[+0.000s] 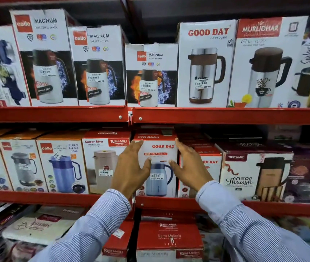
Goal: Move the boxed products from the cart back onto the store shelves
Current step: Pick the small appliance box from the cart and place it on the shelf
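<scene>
My left hand [131,165] covers the lower left corner of the Good Day box [158,163], and my right hand [190,167] hides most of the second Good Day box [209,163] just beside it, so only part of that one's lettering shows. The cart is out of view. The boxes on the bottom shelf are cut off by my striped sleeves [97,229] and the lower edge, and the far-left box up top is too blurred to read.

The Good Day box stands upright on the middle shelf [169,203], long axis vertical, its printed front facing me, at the front edge right beside the seam between the two red shelf sections.

It sits squarely between my hands. Both are spread open, fingers loose, flanking the box's two front edges; whether the palms actually touch the cardboard I cannot tell. Neither is clamped on it.
</scene>
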The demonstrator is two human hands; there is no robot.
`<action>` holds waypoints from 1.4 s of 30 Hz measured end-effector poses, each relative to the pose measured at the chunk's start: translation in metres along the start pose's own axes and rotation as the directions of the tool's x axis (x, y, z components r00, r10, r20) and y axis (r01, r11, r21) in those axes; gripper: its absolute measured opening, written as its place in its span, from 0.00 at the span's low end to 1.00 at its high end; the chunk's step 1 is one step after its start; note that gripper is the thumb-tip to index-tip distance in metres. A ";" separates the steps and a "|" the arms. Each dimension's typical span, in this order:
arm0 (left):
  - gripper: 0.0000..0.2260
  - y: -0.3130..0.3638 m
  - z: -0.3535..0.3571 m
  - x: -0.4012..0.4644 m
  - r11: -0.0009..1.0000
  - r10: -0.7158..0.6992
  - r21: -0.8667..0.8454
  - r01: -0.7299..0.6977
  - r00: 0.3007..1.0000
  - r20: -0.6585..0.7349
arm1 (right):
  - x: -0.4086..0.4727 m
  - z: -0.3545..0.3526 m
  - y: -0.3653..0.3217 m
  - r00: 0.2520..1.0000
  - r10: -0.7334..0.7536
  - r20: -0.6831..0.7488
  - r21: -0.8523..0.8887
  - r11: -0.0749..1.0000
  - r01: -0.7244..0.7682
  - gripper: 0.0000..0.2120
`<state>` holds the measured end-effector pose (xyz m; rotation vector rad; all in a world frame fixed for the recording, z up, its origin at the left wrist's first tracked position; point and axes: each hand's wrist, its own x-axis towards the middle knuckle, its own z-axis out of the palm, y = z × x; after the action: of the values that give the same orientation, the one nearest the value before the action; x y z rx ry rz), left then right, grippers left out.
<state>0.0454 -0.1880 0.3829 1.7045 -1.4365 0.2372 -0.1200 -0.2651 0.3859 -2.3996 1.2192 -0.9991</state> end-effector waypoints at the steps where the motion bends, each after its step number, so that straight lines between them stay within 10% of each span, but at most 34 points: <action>1: 0.28 0.002 0.002 -0.013 0.999 0.034 0.032 -0.034 0.999 0.010 | -0.013 -0.001 0.003 0.999 -0.044 -0.007 -0.078 0.996 0.043 0.34; 8: 0.31 0.009 0.044 -0.132 0.927 0.238 0.247 -0.281 0.953 0.189 | -0.116 0.018 0.059 0.990 -0.135 -0.034 -0.381 0.918 0.112 0.35; 18: 0.31 -0.017 0.129 -0.289 0.942 0.116 0.208 -0.264 0.836 0.536 | -0.291 0.069 0.179 0.967 0.157 0.202 -0.384 0.921 -0.070 0.30; 25: 0.36 -0.029 0.198 -0.411 0.970 -0.240 0.181 0.164 0.506 0.828 | -0.392 0.106 0.249 0.752 0.553 0.359 -0.141 0.828 -0.542 0.23; 32: 0.30 -0.013 0.263 -0.454 0.725 -0.451 0.293 0.623 0.109 0.886 | -0.441 0.177 0.301 0.277 0.746 0.606 -0.282 0.527 -0.801 0.22; 36: 0.21 -0.016 0.287 -0.464 0.602 -0.508 0.322 0.731 0.040 0.861 | -0.438 0.190 0.304 0.280 0.732 0.621 -0.210 0.499 -0.841 0.11; 42: 0.16 -0.006 0.281 -0.470 0.501 -0.586 0.231 0.834 0.131 0.800 | -0.435 0.174 0.294 0.362 0.707 0.608 -0.035 0.480 -0.877 0.15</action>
<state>-0.2018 -0.0545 -0.0870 2.1427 -0.8592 -1.4719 -0.3563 -0.1127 -0.0905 -1.3061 1.5710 -0.0991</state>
